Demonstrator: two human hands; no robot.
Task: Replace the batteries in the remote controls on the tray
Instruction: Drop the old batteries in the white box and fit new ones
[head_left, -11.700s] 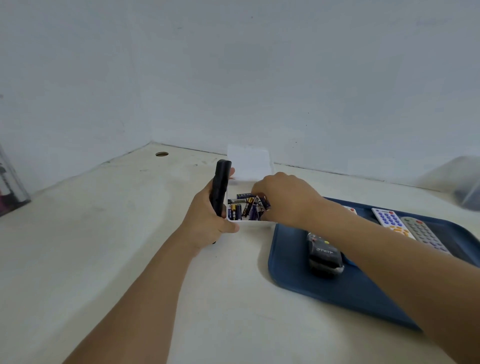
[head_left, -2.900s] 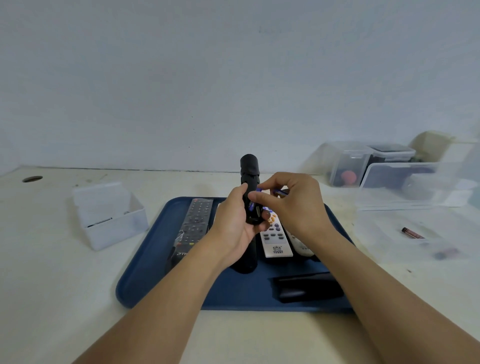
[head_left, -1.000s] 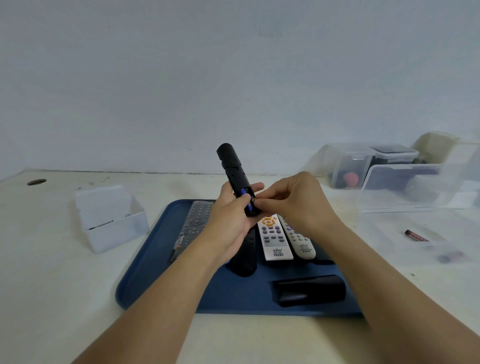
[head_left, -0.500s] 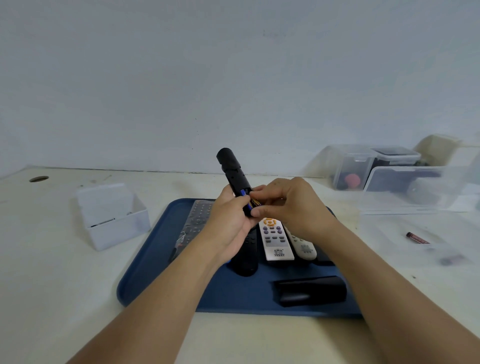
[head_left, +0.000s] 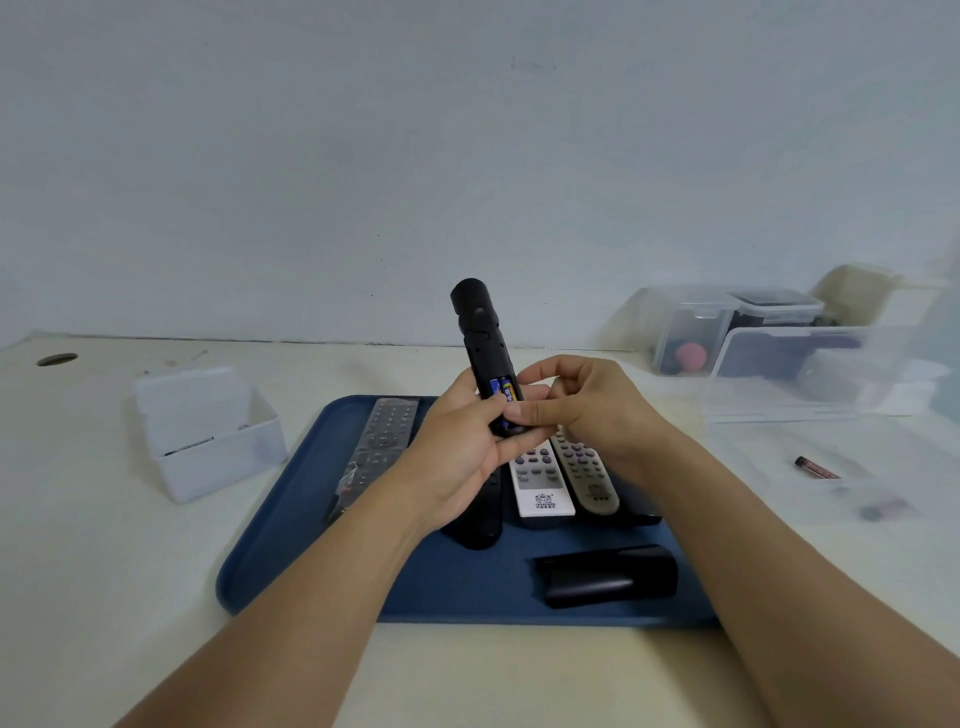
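Here, tray (head_left: 291, 545) holds remotes (head_left: 540, 486).

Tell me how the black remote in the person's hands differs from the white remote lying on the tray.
The black remote is held tilted upright above the blue tray by the left hand; the white remote lies flat on it. The black remote shows its back, its compartment open with blue batteries inside; the white remote shows its buttons. Both are long, slim handsets.
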